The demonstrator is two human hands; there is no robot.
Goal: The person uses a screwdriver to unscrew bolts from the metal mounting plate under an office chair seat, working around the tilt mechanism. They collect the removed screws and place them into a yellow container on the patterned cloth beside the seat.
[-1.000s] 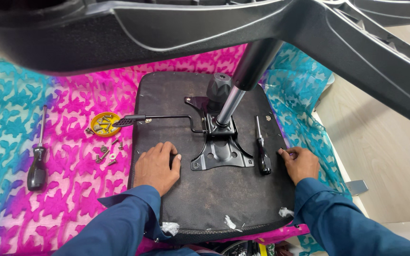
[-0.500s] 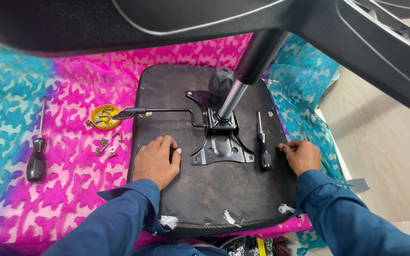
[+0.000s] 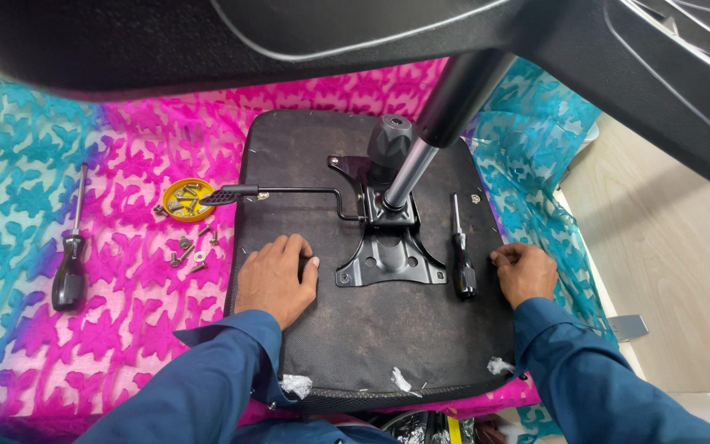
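Two hands braced on an upturned chair seat, tools and screws laid out on a bright cloth.

At the far left of the frame a black-handled screwdriver (image 3: 68,263) lies on the pink and teal cloth (image 3: 117,329), then a small yellow dish (image 3: 187,199) of screws with loose screws (image 3: 189,252) scattered just below it. In the centre lies the black seat underside (image 3: 371,329), lever and metal mounting plate (image 3: 389,259) bolted on, gas cylinder (image 3: 421,156) rising toward the top. The left hand (image 3: 277,278) rests flat and open on the seat, left of the plate, gripping nothing. A second screwdriver (image 3: 460,256) lies right of the plate. The right hand (image 3: 525,271) curls at the seat's right edge; whether it pinches anything I cannot tell. Likely risks: a nudge of the seat could roll that loose screwdriver off, and the scattered screws could get lost in the patterned cloth.
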